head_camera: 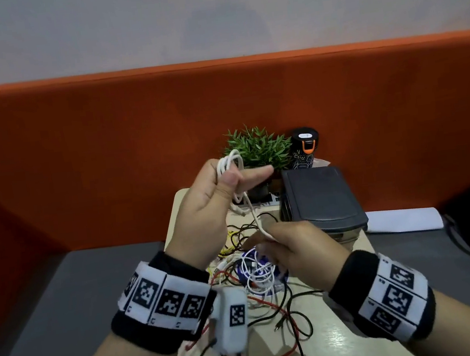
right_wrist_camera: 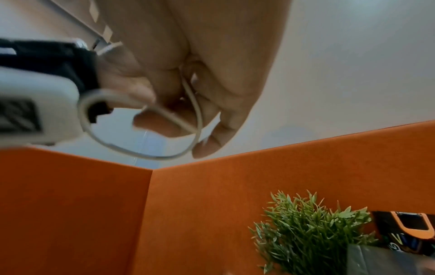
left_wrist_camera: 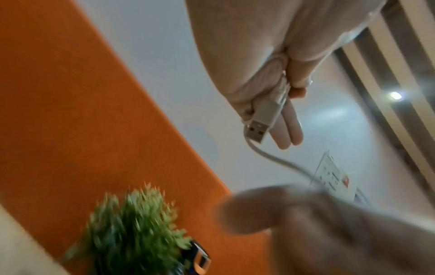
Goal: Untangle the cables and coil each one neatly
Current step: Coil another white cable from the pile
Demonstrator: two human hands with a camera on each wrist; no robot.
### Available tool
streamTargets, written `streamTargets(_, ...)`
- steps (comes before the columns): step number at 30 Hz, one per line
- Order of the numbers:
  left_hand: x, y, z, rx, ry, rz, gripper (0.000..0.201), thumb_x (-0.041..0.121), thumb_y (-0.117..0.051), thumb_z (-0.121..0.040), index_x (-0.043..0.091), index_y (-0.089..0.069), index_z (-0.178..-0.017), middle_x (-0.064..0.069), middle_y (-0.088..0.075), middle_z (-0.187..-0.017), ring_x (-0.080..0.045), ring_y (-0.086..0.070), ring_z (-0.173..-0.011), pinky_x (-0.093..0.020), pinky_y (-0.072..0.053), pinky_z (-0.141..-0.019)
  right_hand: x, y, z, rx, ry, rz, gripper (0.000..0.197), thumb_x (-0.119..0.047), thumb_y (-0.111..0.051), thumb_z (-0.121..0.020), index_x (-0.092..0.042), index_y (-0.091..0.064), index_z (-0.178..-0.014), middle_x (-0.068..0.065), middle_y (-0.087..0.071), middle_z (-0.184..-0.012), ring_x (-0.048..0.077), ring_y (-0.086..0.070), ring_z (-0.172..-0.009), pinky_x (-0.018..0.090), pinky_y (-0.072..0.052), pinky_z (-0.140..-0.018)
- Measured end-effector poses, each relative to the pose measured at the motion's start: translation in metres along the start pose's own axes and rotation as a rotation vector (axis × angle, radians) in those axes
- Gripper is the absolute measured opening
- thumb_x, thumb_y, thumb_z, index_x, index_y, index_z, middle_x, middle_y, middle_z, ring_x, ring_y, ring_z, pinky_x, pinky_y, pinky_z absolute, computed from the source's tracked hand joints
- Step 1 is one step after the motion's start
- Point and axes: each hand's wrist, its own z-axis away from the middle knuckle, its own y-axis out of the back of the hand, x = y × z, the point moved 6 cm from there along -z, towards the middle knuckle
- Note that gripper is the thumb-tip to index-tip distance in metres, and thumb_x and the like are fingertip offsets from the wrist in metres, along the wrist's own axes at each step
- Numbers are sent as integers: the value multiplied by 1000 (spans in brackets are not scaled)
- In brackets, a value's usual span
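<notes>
My left hand (head_camera: 228, 183) is raised above the table and grips several loops of a white cable (head_camera: 230, 162), with the index finger stretched out to the right. In the left wrist view the cable's USB plug (left_wrist_camera: 259, 128) sticks out below the curled fingers. The white cable runs down to my right hand (head_camera: 274, 239), which pinches it between thumb and fingers; the right wrist view shows that cable (right_wrist_camera: 196, 113) looping out of the pinch. Below both hands a tangle of black, red, yellow and white cables (head_camera: 254, 276) lies on the light wooden table (head_camera: 351, 338).
A potted green plant (head_camera: 258, 148) and a black bottle with an orange clip (head_camera: 305, 145) stand at the back. A black box (head_camera: 319, 197) sits at the right of the table. An orange partition (head_camera: 135, 145) closes the back and left. White paper (head_camera: 404, 220) lies at the far right.
</notes>
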Motion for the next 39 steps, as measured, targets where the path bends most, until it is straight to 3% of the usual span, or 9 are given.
streamTargets(6,-17,2,-1,-104,21,-590,22,33,-36,-98,15,-46,-91,15,-68,-78,12,-59,-77,-8,-36,-58,-15,26,3,134,137,236,26,-33,-39,-100,-17,-58,-107,-6,-56,-80,13,-42,-80,21,-26,-68)
streamTargets(10,-25,-6,2,-205,32,-728,32,42,-31,-96,14,-43,-87,2,-59,-66,-7,-53,-61,-26,-40,-58,-9,41,3,145,130,232,38,-45,-35,-93,-18,-61,-99,1,-62,-83,14,-51,-79,29,-39,-68)
streamTargets(13,-35,-8,4,-257,120,-628,44,49,-32,-96,9,-45,-88,2,-50,-61,-14,-45,-55,-41,-38,-57,-12,51,1,173,158,202,34,-42,-39,-90,-18,-63,-96,-5,-63,-84,10,-52,-80,28,-41,-67)
streamTargets(17,-37,-10,9,-323,207,-454,56,65,-42,-80,10,-52,-84,15,-43,-56,-4,-38,-51,-27,-31,-52,-10,63,-2,205,221,300,26,-37,-39,-94,-19,-57,-86,-14,-49,-77,2,-36,-75,16,-30,-71)
streamTargets(23,-40,-18,14,-385,347,-14,30,32,-46,-96,11,-48,-74,9,-41,-43,-5,-29,-36,-16,-24,-38,4,70,-9,358,267,468,27,-32,-43,-92,-17,-64,-85,-2,-54,-83,15,-41,-81,32,-30,-78)
streamTargets(28,-41,-24,16,-371,326,175,29,30,-41,-95,19,-54,-72,-2,-45,-44,-14,-30,-35,-24,-20,-39,-7,64,-9,517,275,725,28,-26,-46,-89,-21,-74,-88,-5,-58,-64,23,-55,-62,36,-29,-70)
streamTargets(32,-43,-33,17,-339,289,245,28,27,-37,-97,10,-47,-77,5,-34,-44,-16,-32,-40,-24,-43,-54,-8,60,-11,456,96,409,25,-23,-50,-91,-23,-74,-99,-6,-71,-74,14,-64,-69,30,-37,-68)
streamTargets(35,-45,-33,14,-310,264,277,30,36,-42,-94,11,-48,-78,6,-32,-45,-15,-32,-37,-43,-36,-65,5,58,-9,343,-116,-47,33,-7,-52,-93,-24,-68,-116,-9,-72,-97,-1,-63,-86,6,-42,-72)
streamTargets(39,-47,-29,11,-246,280,337,30,31,-40,-96,9,-47,-77,7,-33,-44,-13,-32,-36,-51,-29,-71,9,53,-3,255,-185,-543,55,14,-41,-83,-19,-64,-120,-10,-71,-105,-3,-62,-98,7,-46,-83)
